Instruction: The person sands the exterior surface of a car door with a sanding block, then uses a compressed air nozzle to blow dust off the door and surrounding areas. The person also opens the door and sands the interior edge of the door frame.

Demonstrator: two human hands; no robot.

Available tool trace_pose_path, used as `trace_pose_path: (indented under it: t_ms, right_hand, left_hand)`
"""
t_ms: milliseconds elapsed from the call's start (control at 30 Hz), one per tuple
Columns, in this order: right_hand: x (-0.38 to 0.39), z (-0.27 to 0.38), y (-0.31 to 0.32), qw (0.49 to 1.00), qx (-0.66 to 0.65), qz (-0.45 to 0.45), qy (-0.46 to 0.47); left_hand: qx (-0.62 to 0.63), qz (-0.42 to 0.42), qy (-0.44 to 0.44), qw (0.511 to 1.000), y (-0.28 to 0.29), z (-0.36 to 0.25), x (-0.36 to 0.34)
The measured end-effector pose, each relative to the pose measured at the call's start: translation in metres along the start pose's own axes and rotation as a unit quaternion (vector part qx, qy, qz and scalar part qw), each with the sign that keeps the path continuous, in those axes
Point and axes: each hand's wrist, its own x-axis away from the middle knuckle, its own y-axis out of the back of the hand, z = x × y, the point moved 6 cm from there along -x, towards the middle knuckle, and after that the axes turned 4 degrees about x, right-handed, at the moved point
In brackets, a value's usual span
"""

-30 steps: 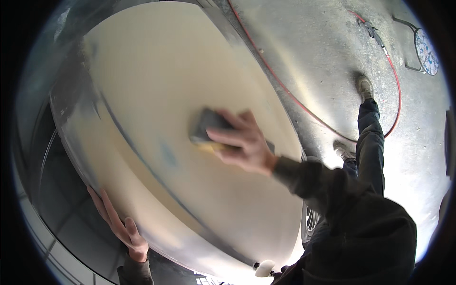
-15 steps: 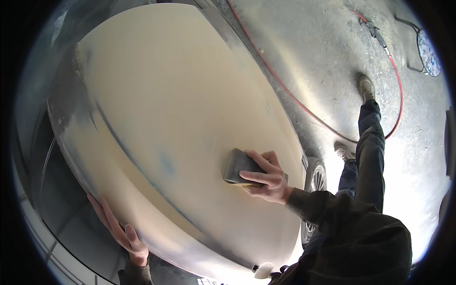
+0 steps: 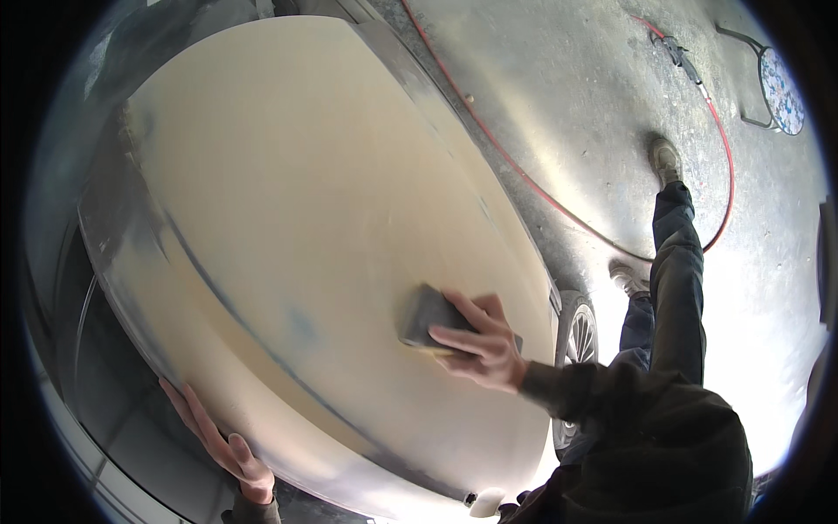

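Note:
A large car body panel (image 3: 288,183) fills the middle, coated in dull beige with bluish patches and a dark crease line. My right hand (image 3: 484,349) is closed around a dark grey sanding block (image 3: 434,319) with a yellowish underside, pressed on the beige surface right of a blue patch (image 3: 301,325). Motion slightly blurs that hand. My left hand (image 3: 223,444) holds nothing. Its fingers lie stretched along the panel's lower left edge, beside dark glass (image 3: 131,384), with the thumb apart.
A wheel (image 3: 578,336) shows by the panel's right edge, near my legs (image 3: 676,288). A red hose (image 3: 559,205) with a dark air gun (image 3: 681,59) curves over the concrete floor (image 3: 576,96). A stool (image 3: 779,90) with a patterned seat stands at upper right.
The view has shifted a little, so the panel's near part sits lower in it. My right hand and the block have moved slightly over the surface. My left hand stays at the edge.

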Motion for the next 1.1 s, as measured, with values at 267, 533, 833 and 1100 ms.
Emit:
trace_pose_path:
  t_ms: [267,533,833,1100]
  right_hand:
    - [-0.144,-0.14,-0.036,0.984,-0.04,-0.06,-0.163]
    - [-0.007,-0.047,-0.003,0.992,0.084,0.041,-0.087]
    - [-0.192,-0.168,-0.045,0.995,-0.004,-0.03,-0.092]
    - [0.001,-0.074,0.009,0.996,0.06,0.03,-0.066]
  left_hand:
    - [0.008,0.004,0.011,1.0,0.001,0.003,0.002]
    - [0.013,-0.007,0.015,1.0,0.001,0.0,-0.001]
    - [-0.007,-0.002,0.007,1.0,0.001,0.003,-0.001]
    - [0.004,0.013,0.018,1.0,0.001,0.003,0.002]
